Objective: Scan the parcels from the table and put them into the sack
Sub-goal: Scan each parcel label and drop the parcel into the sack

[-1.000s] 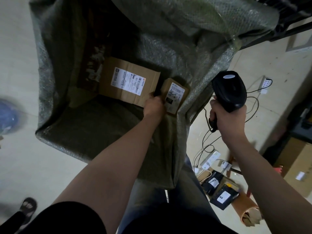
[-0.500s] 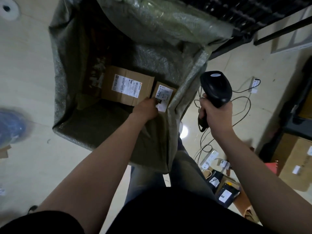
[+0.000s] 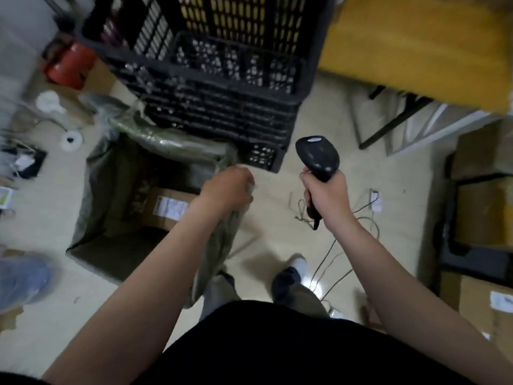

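Observation:
The grey-green woven sack (image 3: 105, 190) stands open on the floor at the left. Inside it lies a brown cardboard parcel (image 3: 163, 209) with a white label; my left forearm covers its right end. My left hand (image 3: 227, 187) is at the sack's right rim, fingers curled round the fabric, which hangs bunched below it. To the right, over the bare floor, my right hand (image 3: 326, 197) grips the handle of a black barcode scanner (image 3: 317, 155), whose cable trails down to the floor. The frame is motion-blurred.
Stacked black plastic crates (image 3: 222, 79) stand just behind the sack. A yellow table (image 3: 416, 37) is at the upper right. Cardboard boxes (image 3: 485, 212) line the right edge. Cables (image 3: 333, 262) lie by my feet. Clutter and a red object (image 3: 69, 65) sit at the left.
My left hand has let go of the small parcel and come up out of the sack to its rim. The small parcel is out of sight. The view has swung up toward the crates.

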